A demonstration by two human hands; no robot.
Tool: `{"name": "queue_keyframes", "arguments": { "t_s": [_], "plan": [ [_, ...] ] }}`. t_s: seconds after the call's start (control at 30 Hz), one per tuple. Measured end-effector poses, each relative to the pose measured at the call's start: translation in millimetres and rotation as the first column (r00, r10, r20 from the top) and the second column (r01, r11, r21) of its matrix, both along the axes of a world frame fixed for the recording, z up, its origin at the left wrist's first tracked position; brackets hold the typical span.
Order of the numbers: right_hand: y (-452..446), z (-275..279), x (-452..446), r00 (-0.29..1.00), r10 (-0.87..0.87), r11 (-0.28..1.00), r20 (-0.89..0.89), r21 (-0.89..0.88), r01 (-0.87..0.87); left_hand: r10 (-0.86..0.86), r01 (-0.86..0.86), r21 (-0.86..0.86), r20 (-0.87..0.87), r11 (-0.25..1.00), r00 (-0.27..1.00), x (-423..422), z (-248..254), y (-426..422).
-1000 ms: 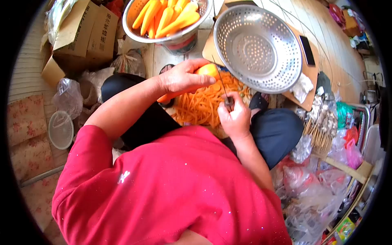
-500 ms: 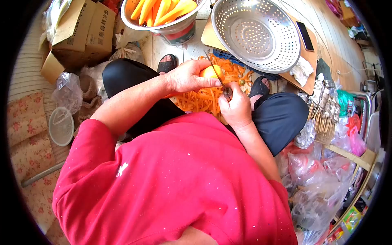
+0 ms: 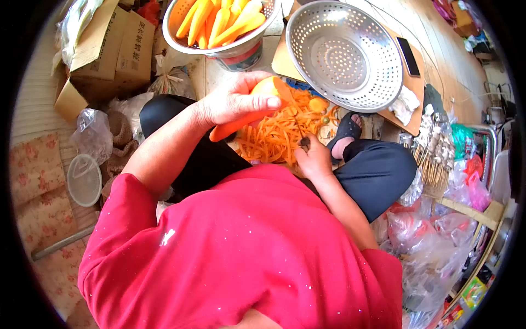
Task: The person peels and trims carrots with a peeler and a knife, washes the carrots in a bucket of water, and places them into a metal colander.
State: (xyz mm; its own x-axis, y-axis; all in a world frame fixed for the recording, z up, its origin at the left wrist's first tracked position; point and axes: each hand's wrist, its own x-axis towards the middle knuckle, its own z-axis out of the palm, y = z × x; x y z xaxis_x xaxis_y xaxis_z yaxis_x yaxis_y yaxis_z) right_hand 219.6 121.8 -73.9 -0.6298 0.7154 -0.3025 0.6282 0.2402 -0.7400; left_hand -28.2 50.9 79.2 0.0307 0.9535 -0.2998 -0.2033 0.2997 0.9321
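At upper centre, my left fingers (image 3: 253, 103) grip the carrot (image 3: 233, 128) slanting up-right, above and left of the knife (image 3: 304, 142) my right fingers (image 3: 310, 158) clasp.

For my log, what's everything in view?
Long carrot: one, orange, left hand
Thin knife: one, dark handle, right hand
Thin peelings: heap, orange, between knees
Perforated metal colanders: two, silver, ahead
Peeled carrots: several, orange, left colander
Wooden board: one, tan, under right colander
Phone: one, black, on board
Cloth: one, white, board's edge
Cardboard box: one, brown, upper left
Round plastic lid or tub: one, whitish, left
Thin skewers: bundle, tan, right
Plastic bags: many, mixed, sides
Hands: two, bare, centre
Shirt: one, red, below
Trousers: one, black, below
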Motion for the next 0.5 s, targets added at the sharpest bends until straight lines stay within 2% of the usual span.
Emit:
{"name": "queue_keyframes", "arguments": {
  "t_s": [0.07, 0.1, 0.17, 0.3, 0.37, 0.43, 0.47, 0.5],
  "plan": [
    [2, 5, -2, 0.999, -0.03, 0.996, 0.03, -0.08, 0.033, 0.132, -0.133, -0.027, -0.061, 0.991, 0.989, -13, -5, 6],
    [0, 6, -4, 0.999, -0.029, 0.997, 0.019, -0.069, 0.03, 0.165, -0.164, 0.014, -0.064, 0.986, 0.984, -29, -11, 10],
    [0, 6, -8, 0.991, 0.09, 0.992, 0.102, -0.093, -0.081, 0.327, -0.344, -0.087, -0.161, 0.935, 0.931, -54, 0, 23],
    [0, 11, -17, 0.973, 0.187, 0.979, 0.137, -0.107, -0.173, 0.571, -0.647, -0.034, -0.437, 0.761, 0.695, -139, -29, 54],
    [3, 8, -20, 0.956, 0.229, 0.967, 0.184, -0.156, -0.201, 0.524, -0.677, -0.008, -0.626, 0.736, 0.578, -182, -36, 63],
    [6, 10, -23, 0.946, 0.25, 0.961, 0.207, -0.167, -0.218, 0.427, -0.74, 0.06, -0.847, 0.67, 0.317, -218, -48, 70],
    [6, 10, -23, 0.944, 0.253, 0.959, 0.209, -0.182, -0.217, 0.408, -0.738, 0.101, -0.879, 0.667, 0.248, -252, -71, 71],
    [7, 9, -24, 0.943, 0.254, 0.957, 0.213, -0.198, -0.213, 0.386, -0.731, 0.14, -0.905, 0.668, 0.179, -259, -66, 75]
  ]
}}
